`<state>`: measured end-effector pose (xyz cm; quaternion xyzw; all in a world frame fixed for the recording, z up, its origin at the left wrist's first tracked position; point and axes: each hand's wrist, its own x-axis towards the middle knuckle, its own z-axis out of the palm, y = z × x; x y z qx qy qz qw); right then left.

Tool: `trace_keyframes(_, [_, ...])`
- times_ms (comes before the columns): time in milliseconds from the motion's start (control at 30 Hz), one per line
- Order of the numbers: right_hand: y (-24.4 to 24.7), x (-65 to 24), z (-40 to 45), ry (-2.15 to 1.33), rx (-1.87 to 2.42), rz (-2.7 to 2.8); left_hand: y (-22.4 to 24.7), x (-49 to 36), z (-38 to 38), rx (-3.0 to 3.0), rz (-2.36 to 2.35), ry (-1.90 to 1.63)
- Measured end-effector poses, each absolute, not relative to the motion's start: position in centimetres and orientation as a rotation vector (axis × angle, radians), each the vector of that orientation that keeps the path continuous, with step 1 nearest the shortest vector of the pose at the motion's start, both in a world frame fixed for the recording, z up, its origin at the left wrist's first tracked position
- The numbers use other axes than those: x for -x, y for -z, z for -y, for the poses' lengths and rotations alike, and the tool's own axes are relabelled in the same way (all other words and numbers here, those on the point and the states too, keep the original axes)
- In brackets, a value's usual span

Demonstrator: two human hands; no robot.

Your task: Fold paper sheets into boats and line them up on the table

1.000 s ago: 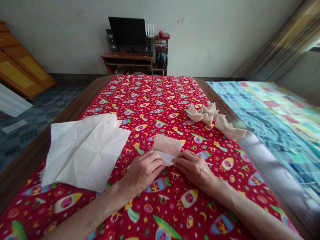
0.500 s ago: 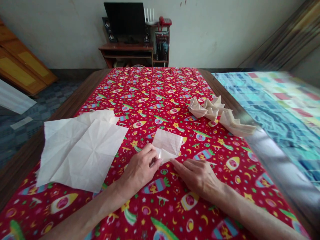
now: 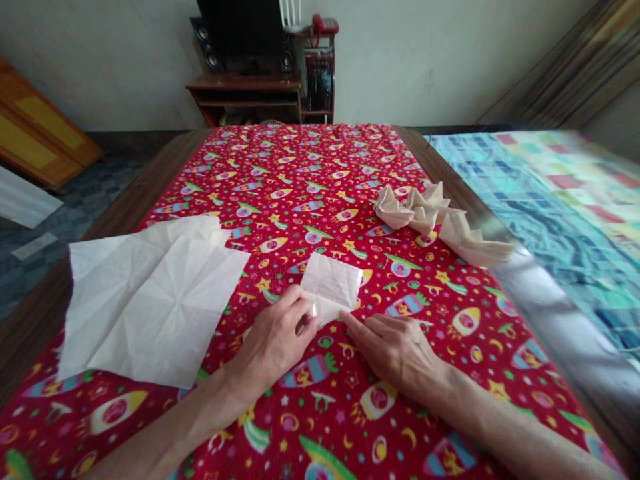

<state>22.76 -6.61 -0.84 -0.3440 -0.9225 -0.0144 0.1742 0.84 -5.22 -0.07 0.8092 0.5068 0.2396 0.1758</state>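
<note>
On the red cloth covering the table, the folded paper is pinched at its near left corner by the left hand, while its near edge is touched by the extended forefinger of the unclenched right hand.

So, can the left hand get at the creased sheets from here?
Likely yes: only tablecloth shows between the left hand and the creased sheets, though it's at the folded paper.

Two bare forearms angle inward from the lower corners. The left hand curves, fingers bent toward the thumb. The right hand points its index finger.
</note>
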Motion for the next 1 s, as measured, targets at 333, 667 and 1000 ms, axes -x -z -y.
trace_keyframes(333, [0.71,-22.50,6.53,0.045,1.009,2.591,0.16,-0.73,5.19,-2.308,-1.415,-0.692])
trace_keyframes(667, [0.78,-22.52,6.49,0.021,1.005,2.569,0.18,-0.82,5.23,-2.305,-1.438,-0.679])
trace_keyframes(1000, [0.81,-22.32,6.37,0.003,1.049,2.573,0.06,-0.84,5.35,-2.646,-1.316,-0.657])
